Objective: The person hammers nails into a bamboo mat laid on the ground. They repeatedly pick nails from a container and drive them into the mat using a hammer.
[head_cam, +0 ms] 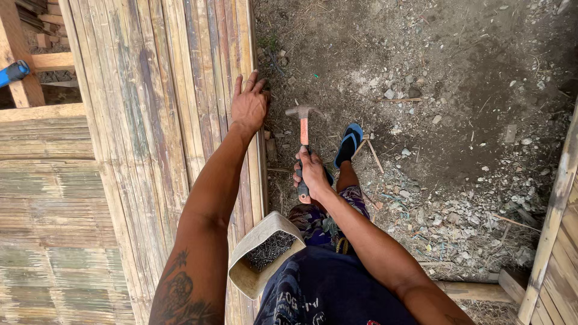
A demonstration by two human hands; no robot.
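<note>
My left hand (248,103) lies flat, fingers apart, on the right edge of a panel of split bamboo slats (156,108). My right hand (312,171) grips the handle of a claw hammer (303,123) with an orange shaft; its steel head points up over the dirt ground, just right of the panel's edge. A beige open container (257,241) full of small dark nails hangs at my waist, below my left forearm.
My foot in a blue flip-flop (348,144) stands on stony dirt (457,120) beside the hammer. Woven bamboo flooring (48,229) lies at left, timber beams (36,60) at the upper left, and a bamboo frame (554,216) at the right edge.
</note>
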